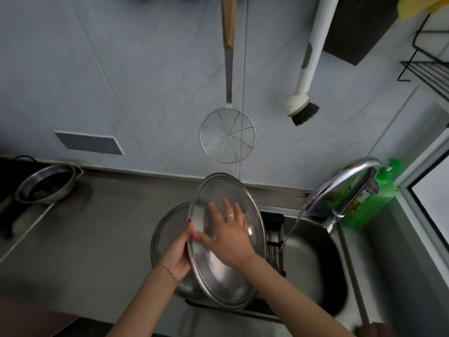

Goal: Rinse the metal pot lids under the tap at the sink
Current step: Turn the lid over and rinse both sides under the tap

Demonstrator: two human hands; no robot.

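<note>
A person holds a large metal pot lid [226, 242] tilted on edge at the left side of the sink [313, 261], hollow side facing them.

The left hand [178, 254] grips the lid's left rim, thumb hooked over the edge; the right hand [230, 234], a ring on one finger, lies flat with fingers spread against the inner face. A second lid [167, 237] sits just behind the first, over the counter's edge, though I cannot tell what it rests on. Water runs from the chrome tap [345, 186] into the basin, falling to the right of the held lid and apart from it. A wire skimmer [228, 135] and a dish brush [302, 110] hang on the wall; a green soap bottle [374, 198] stands behind the tap.
</note>
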